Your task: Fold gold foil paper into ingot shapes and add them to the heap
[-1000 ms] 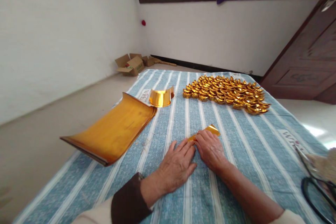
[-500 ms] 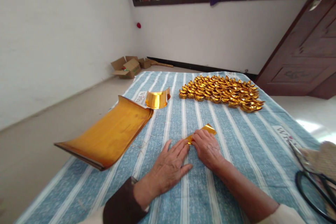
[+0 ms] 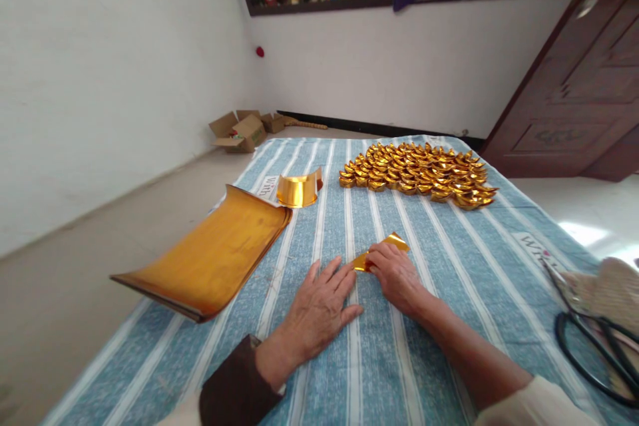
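Note:
A narrow folded piece of gold foil paper (image 3: 398,241) lies slantwise on the striped cloth. My right hand (image 3: 397,277) bends over its middle, with curled fingers gripping or pressing the paper; their tips are partly hidden. Flat on the cloth, my left hand (image 3: 317,313) has its fingers spread and a fingertip at the paper's near left end. To the left rests a stack of gold paper sheets (image 3: 210,253) with curled edges. Beyond it stands a curved strip of gold foil (image 3: 298,190). Rows of folded gold paper ingots (image 3: 419,173) fill the far right of the table.
Blue and white striped cloth (image 3: 309,373) covers the table. Scissors with black handles (image 3: 564,339) lie at the right edge beside a tan woven item (image 3: 616,289). Open cardboard boxes (image 3: 242,133) sit on the floor by the wall. A brown door (image 3: 564,100) stands at right.
My left hand's fingers have spread wider and drawn back slightly from the folded paper, uncovering more of its left end. My right hand stays on the paper. The camera view has shifted a little.

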{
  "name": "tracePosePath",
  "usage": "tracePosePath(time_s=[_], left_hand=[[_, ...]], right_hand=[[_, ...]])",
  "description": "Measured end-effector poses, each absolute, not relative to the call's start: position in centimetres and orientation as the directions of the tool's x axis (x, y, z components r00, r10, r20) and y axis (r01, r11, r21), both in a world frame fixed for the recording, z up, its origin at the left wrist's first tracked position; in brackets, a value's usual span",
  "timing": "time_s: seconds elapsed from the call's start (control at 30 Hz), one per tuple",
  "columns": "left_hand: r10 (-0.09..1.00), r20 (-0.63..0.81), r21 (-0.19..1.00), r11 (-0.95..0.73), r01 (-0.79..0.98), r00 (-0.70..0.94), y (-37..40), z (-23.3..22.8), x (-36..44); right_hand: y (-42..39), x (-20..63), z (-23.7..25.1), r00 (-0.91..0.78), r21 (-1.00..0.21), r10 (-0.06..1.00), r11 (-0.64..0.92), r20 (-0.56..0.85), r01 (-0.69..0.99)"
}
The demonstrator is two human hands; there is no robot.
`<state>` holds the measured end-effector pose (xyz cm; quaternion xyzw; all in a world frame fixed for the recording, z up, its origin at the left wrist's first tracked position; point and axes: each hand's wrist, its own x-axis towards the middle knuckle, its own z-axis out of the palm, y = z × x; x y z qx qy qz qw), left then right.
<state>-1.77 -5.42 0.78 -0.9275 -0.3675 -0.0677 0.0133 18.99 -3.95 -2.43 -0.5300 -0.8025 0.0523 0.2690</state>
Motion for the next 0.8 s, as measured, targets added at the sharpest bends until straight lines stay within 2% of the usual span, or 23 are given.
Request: tracePosePath(time_s=[0.2, 0.47, 0.8], left_hand=[[0.691, 0.161, 0.041, -0.718, 0.695, 0.705, -5.7, 1.3, -0.2], [0.698, 0.179, 0.050, -0.710, 0.702, 0.693, -5.6, 0.9, -0.1], [0.702, 0.151, 0.051, -0.709, 0.704, 0.696, -5.5, 0.2, -0.5]], right_hand=[[-4.1, 19.4, -2.8, -0.301, -0.413, 0.862, 0.468, 0.408, 0.781], [-4.1, 19.3, -3.0, -0.300, -0.405, 0.840, 0.493, 0.453, 0.770], [-4.3, 17.2, -2.1, -0.165, -0.368, 0.889, 0.337, 0.426, 0.866]])
